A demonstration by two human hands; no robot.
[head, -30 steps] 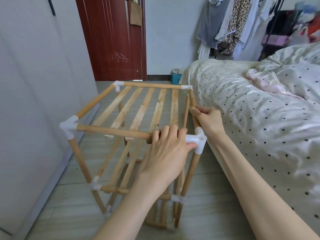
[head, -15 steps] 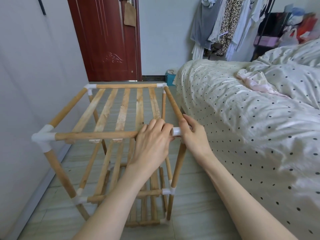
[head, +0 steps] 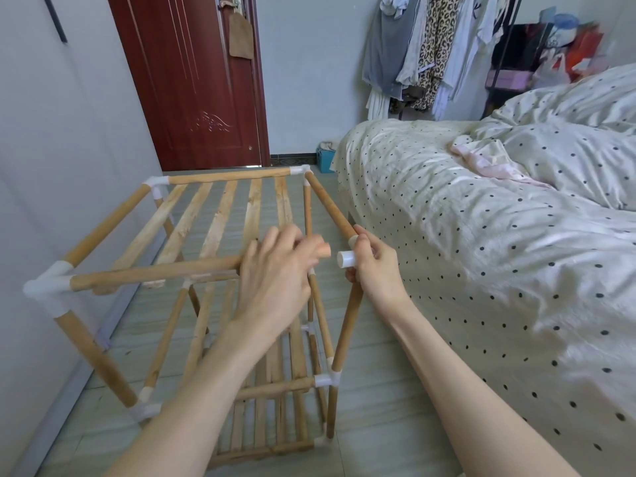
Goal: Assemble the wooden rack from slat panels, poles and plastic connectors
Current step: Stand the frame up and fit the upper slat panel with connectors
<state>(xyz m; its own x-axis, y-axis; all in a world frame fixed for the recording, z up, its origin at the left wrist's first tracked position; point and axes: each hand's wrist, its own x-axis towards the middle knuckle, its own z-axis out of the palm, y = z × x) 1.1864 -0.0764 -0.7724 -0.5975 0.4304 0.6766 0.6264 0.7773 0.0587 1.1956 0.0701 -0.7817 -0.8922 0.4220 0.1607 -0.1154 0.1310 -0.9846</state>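
Observation:
The wooden rack stands on the floor between a wall and a bed, with slat panels at the top and lower levels. My left hand grips the right end of the near top pole, whose tip is out of its socket. My right hand holds the white plastic corner connector at the near right corner, on top of the right upright pole. A small gap separates the pole tip from the connector's open socket. Another white connector joins the near left corner.
A bed with a dotted cover runs close along the rack's right side. A grey wall is on the left. A dark red door and hanging clothes are at the back. The floor is tiled.
The near top pole's right end has come out of the corner connector, leaving a gap. My left hand shifted left with the pole; the view moved closer and leftwards.

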